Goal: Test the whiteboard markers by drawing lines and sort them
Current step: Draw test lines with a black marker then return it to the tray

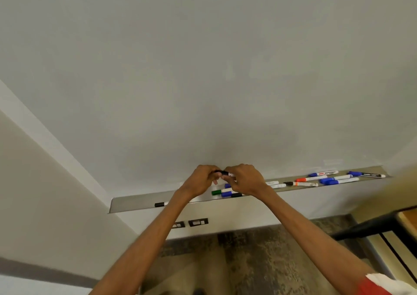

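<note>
A metal marker tray (133,202) runs along the bottom edge of the whiteboard (203,68) and carries nearly all the markers. At its left part a black-capped marker (160,204) lies alone. Near the middle, just under the hands, lie a green-capped marker (220,191), a blue-capped marker (226,194) and a short black piece (236,195) beside it. Further right lie an uncapped marker with an orange collar (301,184), a red-orange marker (310,178), a pair of blue-capped markers (334,180) side by side, a blue-capped marker with a red label (323,173) against the board, and another blue-capped one (366,174) near the tray's right end.

The right hand covers parts of several markers in the middle of the tray, so their number and colours there cannot be told. The labels are too small to read. The whiteboard shows only faint grey smudges.

Both hands are raised just in front of the tray, meeting at a black marker (222,172) held level between them. The left hand (203,180) is curled with its fingers closed around the black end; the right hand (244,179) pinches the white barrel with its fingertips. Whether the cap is seated or partly off cannot be told.
</note>
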